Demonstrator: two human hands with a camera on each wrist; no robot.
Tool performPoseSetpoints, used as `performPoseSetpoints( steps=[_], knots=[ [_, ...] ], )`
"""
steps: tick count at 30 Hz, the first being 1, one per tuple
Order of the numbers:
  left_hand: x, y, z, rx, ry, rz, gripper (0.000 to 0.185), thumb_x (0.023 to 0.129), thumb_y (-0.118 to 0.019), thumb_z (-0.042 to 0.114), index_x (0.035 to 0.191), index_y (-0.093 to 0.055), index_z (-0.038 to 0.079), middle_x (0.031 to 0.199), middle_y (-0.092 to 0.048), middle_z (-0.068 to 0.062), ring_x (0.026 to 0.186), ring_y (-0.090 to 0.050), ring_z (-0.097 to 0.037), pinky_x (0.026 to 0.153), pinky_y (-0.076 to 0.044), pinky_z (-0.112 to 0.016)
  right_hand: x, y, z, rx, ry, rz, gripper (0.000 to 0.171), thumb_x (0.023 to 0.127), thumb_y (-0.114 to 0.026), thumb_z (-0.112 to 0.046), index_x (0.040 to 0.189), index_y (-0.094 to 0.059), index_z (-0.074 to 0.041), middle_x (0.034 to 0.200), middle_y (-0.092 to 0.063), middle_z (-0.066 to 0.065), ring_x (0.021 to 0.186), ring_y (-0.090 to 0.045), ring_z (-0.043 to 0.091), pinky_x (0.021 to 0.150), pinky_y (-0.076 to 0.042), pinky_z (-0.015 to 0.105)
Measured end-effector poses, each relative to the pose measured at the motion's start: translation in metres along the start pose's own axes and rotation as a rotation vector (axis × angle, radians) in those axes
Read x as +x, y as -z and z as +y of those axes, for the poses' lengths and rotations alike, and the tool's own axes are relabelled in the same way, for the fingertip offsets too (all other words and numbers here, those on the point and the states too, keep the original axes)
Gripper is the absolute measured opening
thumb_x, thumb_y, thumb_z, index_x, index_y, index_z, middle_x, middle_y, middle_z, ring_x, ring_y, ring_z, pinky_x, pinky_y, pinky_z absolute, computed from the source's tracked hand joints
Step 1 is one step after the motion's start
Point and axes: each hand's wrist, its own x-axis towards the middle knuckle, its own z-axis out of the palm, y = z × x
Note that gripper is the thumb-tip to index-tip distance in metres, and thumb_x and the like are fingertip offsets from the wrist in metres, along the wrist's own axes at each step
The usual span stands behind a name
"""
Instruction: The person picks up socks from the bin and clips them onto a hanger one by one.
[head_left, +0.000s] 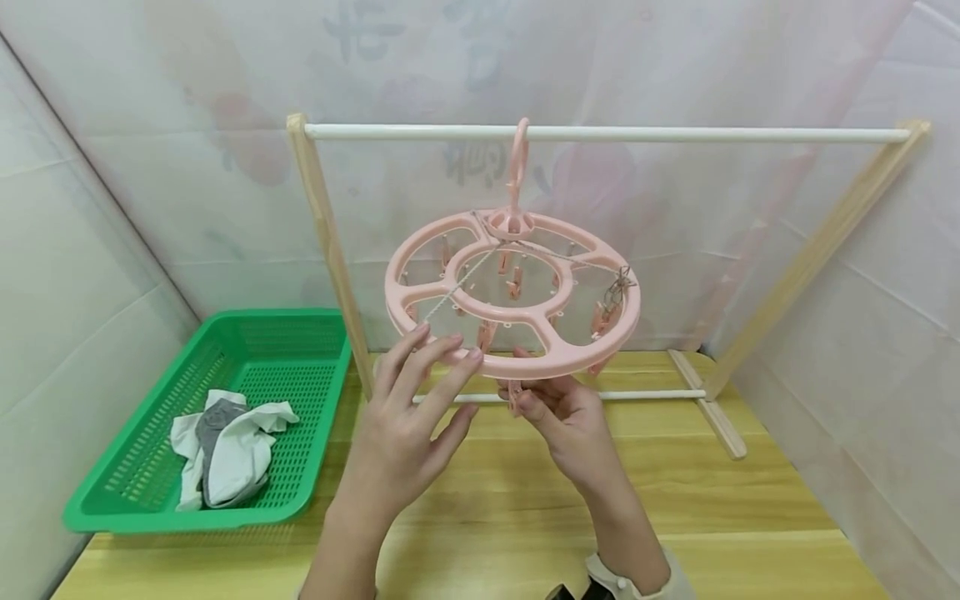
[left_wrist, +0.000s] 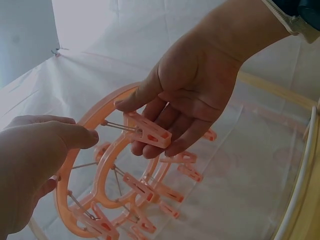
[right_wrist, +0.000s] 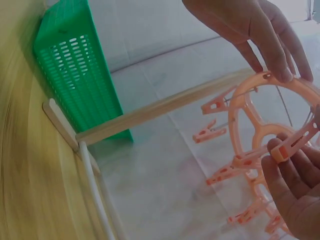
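Note:
A pink round clip hanger (head_left: 551,354) hangs by its hook (head_left: 517,158) from the white bar (head_left: 675,133) of a wooden-ended stand, its ring tilted down at the front. My left hand (head_left: 408,425) lays its fairly straight fingertips on the ring's front left rim, thumb apart below it. Under the front rim my right hand (head_left: 573,425) holds a pink clothespin (left_wrist: 150,132) that dangles from the ring, thumb on one side and fingers behind. Several other clothespins (right_wrist: 215,132) hang loose around the ring. A thin cord (head_left: 465,279) stretches across it.
A green basket (head_left: 307,483) stands on the left of the wooden table (head_left: 480,517), with crumpled white and grey cloth pieces (head_left: 232,450) in it. The stand's wooden right post (head_left: 817,258) and foot (head_left: 708,408) are on the right. White sheeting (head_left: 225,100) surrounds the table.

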Motion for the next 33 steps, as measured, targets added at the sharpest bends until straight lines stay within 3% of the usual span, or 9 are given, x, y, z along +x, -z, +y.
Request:
performPoseSetpoints(
  steps=[5,11,20,23,27,30,33],
  knots=[
    [-0.001,-0.001,0.0,0.001,-0.002,-0.011,0.06,0.079,-0.082,0.012,0.136,-0.062,0.015,0.135,-0.057,-0.011,0.136,-0.043,-0.041,0.112,-0.039,-0.047,0.0,0.0,-0.003,-0.037,-0.006,-0.003,0.022,0.097,-0.063,-0.007,0.116,-0.065,0.004,0.101,-0.069,0.013,0.095,-0.068,0.019,0.081,-0.058,0.03],
    [0.0,0.0,0.0,-0.006,0.0,-0.018,0.061,0.079,-0.082,0.012,0.136,-0.061,0.015,0.137,-0.056,-0.012,0.137,-0.041,-0.04,0.114,-0.037,-0.048,-0.002,-0.001,-0.008,-0.039,-0.017,-0.031,0.024,0.093,-0.068,-0.004,0.116,-0.065,0.0,0.104,-0.07,0.015,0.096,-0.069,0.023,0.08,-0.059,0.033],
    [0.0,0.003,0.001,-0.042,0.006,-0.016,0.06,0.079,-0.081,0.012,0.136,-0.061,0.015,0.14,-0.055,-0.013,0.139,-0.04,-0.04,0.114,-0.036,-0.048,-0.003,-0.003,-0.011,0.012,-0.016,-0.034,0.024,0.092,-0.068,0.002,0.114,-0.062,0.005,0.103,-0.072,0.015,0.095,-0.071,0.026,0.078,-0.06,0.038],
    [0.0,0.006,0.001,-0.075,0.013,-0.014,0.054,0.085,-0.078,0.016,0.136,-0.061,0.014,0.142,-0.054,-0.014,0.14,-0.039,-0.04,0.115,-0.035,-0.048,-0.003,-0.005,-0.012,0.03,-0.008,-0.04,0.02,0.093,-0.067,0.001,0.112,-0.061,0.004,0.102,-0.071,0.015,0.093,-0.071,0.025,0.078,-0.06,0.037],
    [-0.001,0.016,0.0,-0.102,-0.001,0.037,0.04,0.097,-0.066,0.026,0.133,-0.063,0.01,0.142,-0.053,-0.018,0.138,-0.042,-0.043,0.115,-0.035,-0.048,-0.003,-0.006,-0.012,0.055,0.002,-0.058,0.015,0.094,-0.065,0.002,0.108,-0.061,0.005,0.102,-0.071,0.015,0.091,-0.071,0.022,0.078,-0.06,0.036],
    [-0.004,0.03,-0.006,-0.103,-0.017,0.097,0.038,0.099,-0.062,0.028,0.128,-0.066,0.005,0.136,-0.057,-0.022,0.133,-0.046,-0.045,0.115,-0.035,-0.05,-0.002,-0.007,-0.013,0.072,0.0,-0.061,0.014,0.094,-0.064,0.004,0.106,-0.06,0.006,0.102,-0.071,0.016,0.091,-0.071,0.021,0.077,-0.06,0.036],
    [-0.014,0.046,-0.017,-0.072,0.011,0.111,0.04,0.1,-0.061,0.031,0.126,-0.066,0.002,0.131,-0.059,-0.023,0.133,-0.047,-0.043,0.116,-0.034,-0.047,-0.001,-0.007,-0.014,0.082,-0.019,-0.051,0.015,0.094,-0.064,0.003,0.108,-0.06,0.007,0.103,-0.071,0.014,0.091,-0.07,0.021,0.077,-0.06,0.037]
  ],
)
